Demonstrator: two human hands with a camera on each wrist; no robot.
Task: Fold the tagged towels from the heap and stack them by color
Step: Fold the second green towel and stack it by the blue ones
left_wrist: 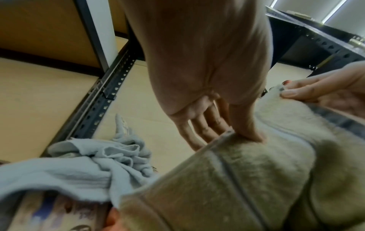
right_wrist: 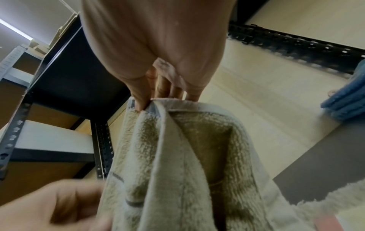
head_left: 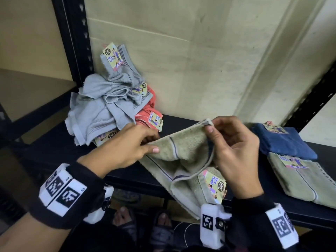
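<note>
I hold a green towel [head_left: 183, 155] with dark stripes and a paper tag [head_left: 215, 186] up over the front of the black shelf [head_left: 181, 120]. My left hand [head_left: 134, 144] pinches its left edge between thumb and fingers, plainly seen in the left wrist view on the green towel [left_wrist: 227, 171]. My right hand [head_left: 231, 140] pinches the top corner, thumb against fingers, the green towel [right_wrist: 187, 156] hanging below it. The heap [head_left: 107, 104] of grey towels with a red towel [head_left: 149, 110] sits at the back left. A folded blue towel [head_left: 283, 142] and a folded green towel [head_left: 305, 179] lie at the right.
Black perforated uprights [head_left: 72, 39] frame the shelf against a beige wall [head_left: 200, 51]. A second shelf bay [head_left: 27, 88] lies to the left. Below the shelf edge are my sandalled feet [head_left: 145, 226] and a box.
</note>
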